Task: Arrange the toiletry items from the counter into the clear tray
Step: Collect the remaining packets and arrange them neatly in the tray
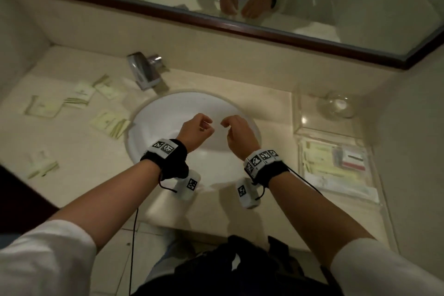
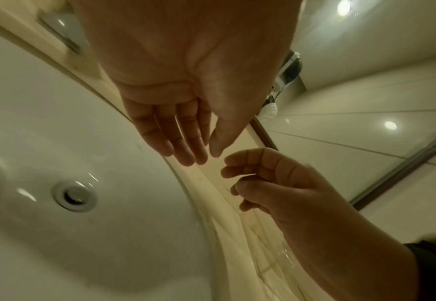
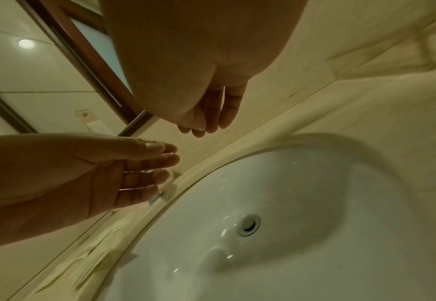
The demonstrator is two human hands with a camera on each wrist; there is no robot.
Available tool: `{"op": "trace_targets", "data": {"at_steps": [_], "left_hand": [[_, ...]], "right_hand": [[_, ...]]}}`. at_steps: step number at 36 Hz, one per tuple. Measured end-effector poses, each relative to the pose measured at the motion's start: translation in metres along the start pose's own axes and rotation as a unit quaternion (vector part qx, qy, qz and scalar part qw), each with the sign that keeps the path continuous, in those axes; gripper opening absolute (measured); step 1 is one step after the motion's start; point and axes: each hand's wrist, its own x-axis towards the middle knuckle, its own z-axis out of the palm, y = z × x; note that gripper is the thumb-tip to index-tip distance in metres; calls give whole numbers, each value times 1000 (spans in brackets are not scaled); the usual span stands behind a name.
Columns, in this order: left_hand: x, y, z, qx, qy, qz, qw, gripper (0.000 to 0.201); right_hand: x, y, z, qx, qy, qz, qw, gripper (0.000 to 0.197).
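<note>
Beige stone tabletop (image 1: 91, 175) with an inset white oval sink (image 1: 173, 108); a brown-framed mirror (image 1: 240, 24) is mounted along the wall beyond the fingers.

Left hand (image 1: 195, 128): held above the sink basin, nothing gripped. Its fingers (image 2: 183, 142) are seen loosely extended and close together in the left wrist view, the thumb alongside them; a slight curl is seen from the head view.

Right hand (image 1: 236, 133): held above the basin just beside the left hand, the two not touching. Its fingers (image 2: 247, 163) are loosely curled inward, nothing pinched or held.

Clear tray (image 1: 374, 190): set on the tabletop well to the right of the right-hand fingers. Several flat packets are lying in it, among them a pale green packet (image 1: 319, 154) and a white packet with red print (image 1: 354, 158). Its far part is taken up by a clear upright-walled compartment (image 1: 312, 113).

Toiletry sachets (image 1: 108, 122): pale green and white, scattered flat on the tabletop to the left of the left-hand fingers. One is lying at the sink's left rim, a cluster (image 1: 81, 94) farther away near the faucet, and one (image 1: 42, 163) nearer the front edge, well apart from the others.

Chrome faucet (image 1: 144, 72): fixed beyond the left-hand fingers, at the sink's far-left rim.

Glass bowl (image 1: 336, 104): standing beyond the tray, near the right wall.

Drain (image 2: 73, 196): seen in the basin floor below the fingers.

Wristbands (image 1: 165, 149) with black-and-white markers are worn on both wrists.
</note>
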Motion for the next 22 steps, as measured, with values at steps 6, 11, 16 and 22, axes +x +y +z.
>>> {"op": "trace_targets", "data": {"at_steps": [6,11,16,22], "left_hand": [[-8,-47,-77,-10,46,-31,998,25],[-20,-84,-133,-22,83,-59,995,23],[-37,-122,-182,-7,127,-77,989,22],[-52,-163,-224,13,178,-118,977,25]], "right_hand": [[35,-66,50,21,-26,-38,999,29],[60,-116,89,25,-67,-58,996,33],[79,-158,129,44,-100,-72,991,33],[96,-189,168,41,-123,-59,990,27]]}}
